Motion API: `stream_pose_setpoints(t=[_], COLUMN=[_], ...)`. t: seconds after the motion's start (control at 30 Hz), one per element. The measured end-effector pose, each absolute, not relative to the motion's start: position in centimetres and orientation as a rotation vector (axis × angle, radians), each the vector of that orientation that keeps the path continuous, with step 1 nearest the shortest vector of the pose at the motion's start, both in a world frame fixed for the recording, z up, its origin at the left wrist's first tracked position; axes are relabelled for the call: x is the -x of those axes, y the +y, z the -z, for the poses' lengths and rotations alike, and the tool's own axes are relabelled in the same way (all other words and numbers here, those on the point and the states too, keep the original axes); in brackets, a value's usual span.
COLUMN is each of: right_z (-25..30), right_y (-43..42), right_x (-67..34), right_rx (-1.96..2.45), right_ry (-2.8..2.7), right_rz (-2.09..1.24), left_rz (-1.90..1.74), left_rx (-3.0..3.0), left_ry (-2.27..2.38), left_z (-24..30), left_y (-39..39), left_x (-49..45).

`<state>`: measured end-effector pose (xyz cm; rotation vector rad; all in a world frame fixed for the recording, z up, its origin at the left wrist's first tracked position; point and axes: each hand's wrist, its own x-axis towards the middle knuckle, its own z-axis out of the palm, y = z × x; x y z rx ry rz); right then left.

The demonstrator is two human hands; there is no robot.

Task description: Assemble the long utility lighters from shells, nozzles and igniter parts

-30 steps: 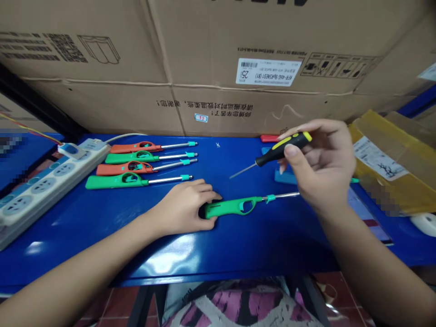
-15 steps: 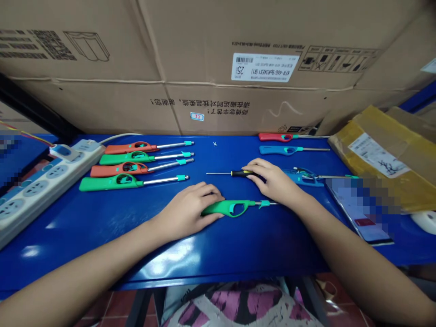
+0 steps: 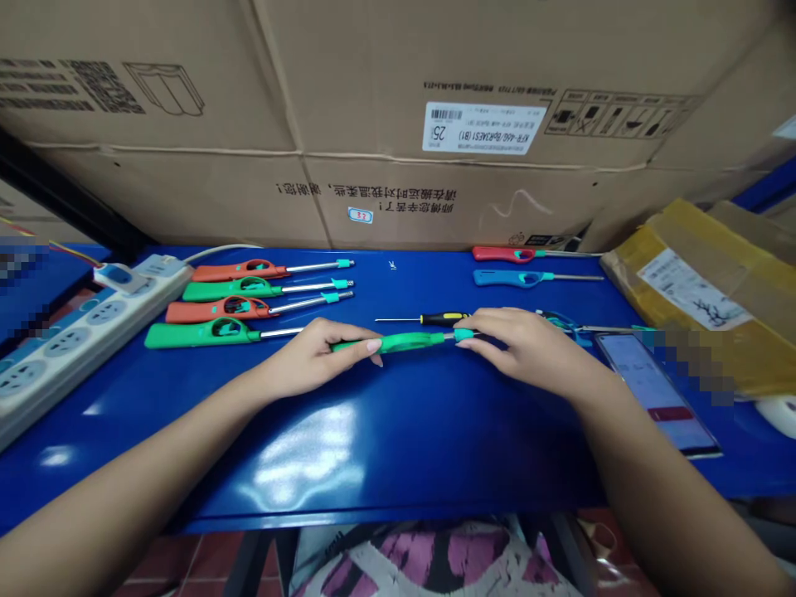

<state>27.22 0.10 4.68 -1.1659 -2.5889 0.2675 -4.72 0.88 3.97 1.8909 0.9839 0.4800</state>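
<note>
A green utility lighter is held level between my two hands, a little above the blue table. My left hand is closed around its handle. With thumb and fingers my right hand pinches the teal piece on the lighter's metal tube; the tube's far end is hidden under that hand. Just behind, a screwdriver with a black and yellow handle lies on the table, its tip to the left. Past my right hand, partly covered by it, is a blue lighter with its casing apparently opened.
Several orange and green lighters lie in a row at left beside a white power strip. Back right are a red lighter and a blue one. A phone and yellow-taped cardboard stand right; a carton walls the back.
My right hand has let go of the screwdriver, leaving it on the table, and taken hold of the green lighter's tube. My left hand has lifted the lighter and moved it back and left.
</note>
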Motion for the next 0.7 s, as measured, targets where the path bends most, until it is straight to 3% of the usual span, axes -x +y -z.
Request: stream_pose_setpoints(t=[0.33, 0.7], right_z=[-3.8, -2.5], right_y=[-0.7, -0.8], right_x=[-25.5, -24.4], right_rx=[1.02, 0.985], right_ry=[-2.614, -2.705], right_rz=[-0.154, -0.429], left_rz=[-0.416, -0.493], left_rx=[-1.679, -2.033], left_ry=[1.01, 0.863], left_z=[-3.5, -2.8], left_y=[0.1, -0.4], left_x=[4.1, 3.6])
